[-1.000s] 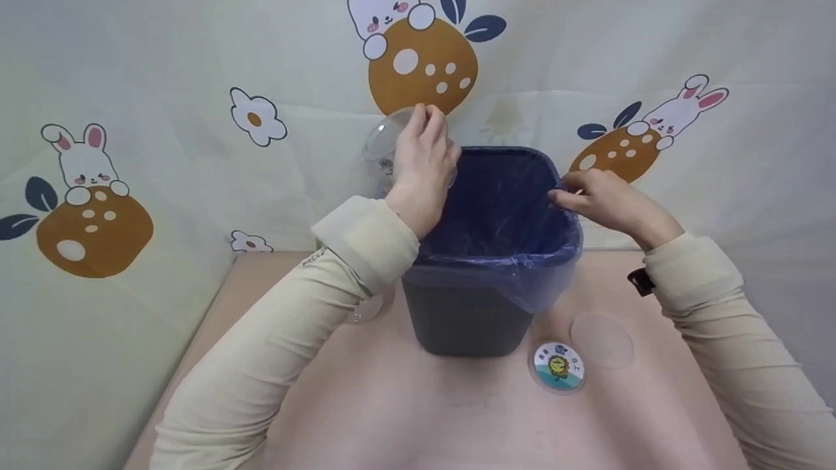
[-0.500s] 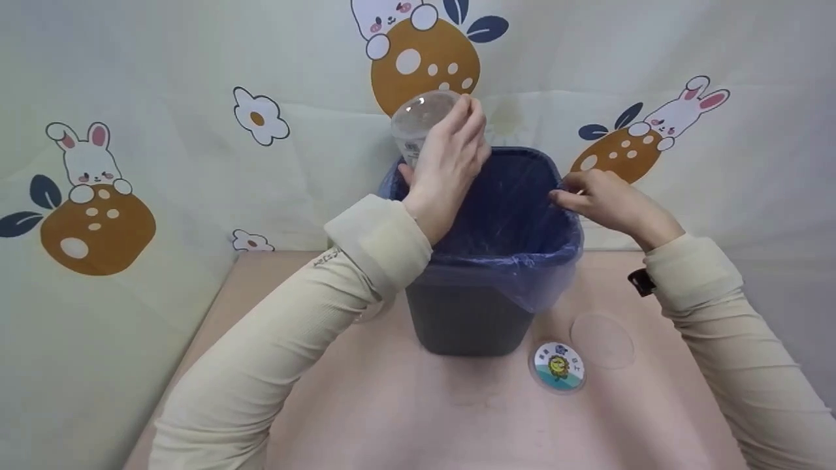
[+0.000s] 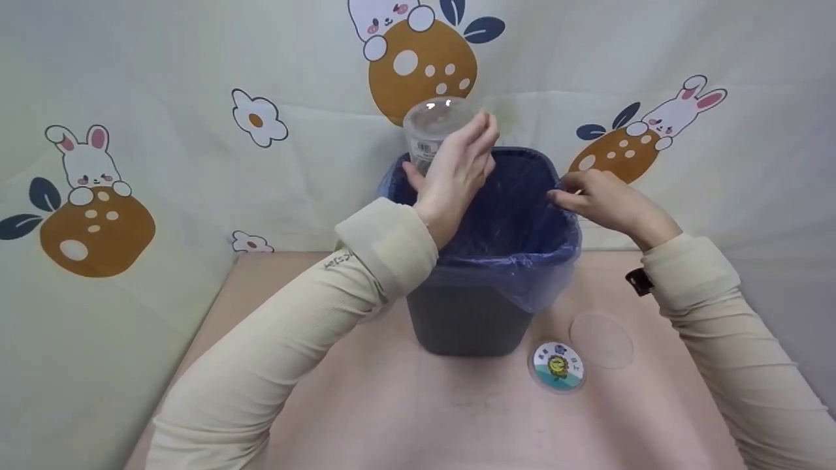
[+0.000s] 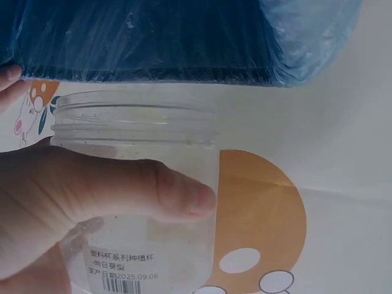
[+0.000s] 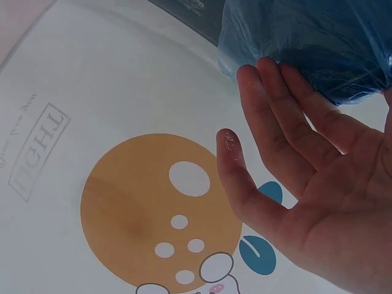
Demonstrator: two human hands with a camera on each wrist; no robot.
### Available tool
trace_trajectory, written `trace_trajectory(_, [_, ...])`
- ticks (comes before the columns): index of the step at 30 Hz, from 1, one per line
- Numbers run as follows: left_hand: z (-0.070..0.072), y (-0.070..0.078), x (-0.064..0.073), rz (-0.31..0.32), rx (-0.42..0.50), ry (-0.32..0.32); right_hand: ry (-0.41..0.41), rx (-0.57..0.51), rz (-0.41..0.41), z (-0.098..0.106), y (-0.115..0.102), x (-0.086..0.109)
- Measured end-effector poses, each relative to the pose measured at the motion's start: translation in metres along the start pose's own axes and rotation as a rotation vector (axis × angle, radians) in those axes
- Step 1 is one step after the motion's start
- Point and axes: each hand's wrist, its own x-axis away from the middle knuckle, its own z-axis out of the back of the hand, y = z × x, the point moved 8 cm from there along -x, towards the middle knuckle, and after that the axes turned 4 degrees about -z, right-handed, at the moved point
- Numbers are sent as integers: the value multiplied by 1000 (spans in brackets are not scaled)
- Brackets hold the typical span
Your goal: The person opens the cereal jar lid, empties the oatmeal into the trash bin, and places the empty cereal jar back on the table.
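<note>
My left hand (image 3: 454, 179) grips a clear plastic jar (image 3: 434, 125) at the back left rim of a dark grey trash bin (image 3: 470, 320). The jar is tipped bottom up, its threaded mouth pointing towards the bin. In the left wrist view, my thumb (image 4: 177, 193) lies across the jar's wall above a printed label (image 4: 122, 269). A blue plastic bag (image 3: 522, 222) lines the bin and folds over its rim. On the right side, my right hand (image 3: 614, 202) holds the lined rim, thumb inside and fingers (image 5: 275, 104) outside against the bag.
A round lid (image 3: 558, 369) with a sunflower picture lies on the pink tabletop (image 3: 405, 418), in front of the bin to the right. Next to it is a clear thin disc (image 3: 602, 341). A pale cloth (image 3: 307, 183) with printed rabbits hangs behind.
My left hand has moved right with the jar, bringing it from beside the bin to its back left rim, and the jar's bottom has turned upward. The right hand stays at the rim.
</note>
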Motion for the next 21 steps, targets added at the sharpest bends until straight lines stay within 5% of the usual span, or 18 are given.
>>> trace_trajectory(6, [3,-7,1,21,46,8,8,-7,8,0,1,0])
trace_trajectory(11, [-1,-24,8,95,287,32,5,-16,-1,0,1,1])
trace_trajectory(16, [-5,-49,21,215,555,124,2,-17,-11,-1,2,1])
trace_trajectory(19, [-5,-65,30,280,625,187,9,-18,0,-1,1,0])
trace_trajectory(21, [-4,-78,37,370,649,288,13,-21,8,0,1,0])
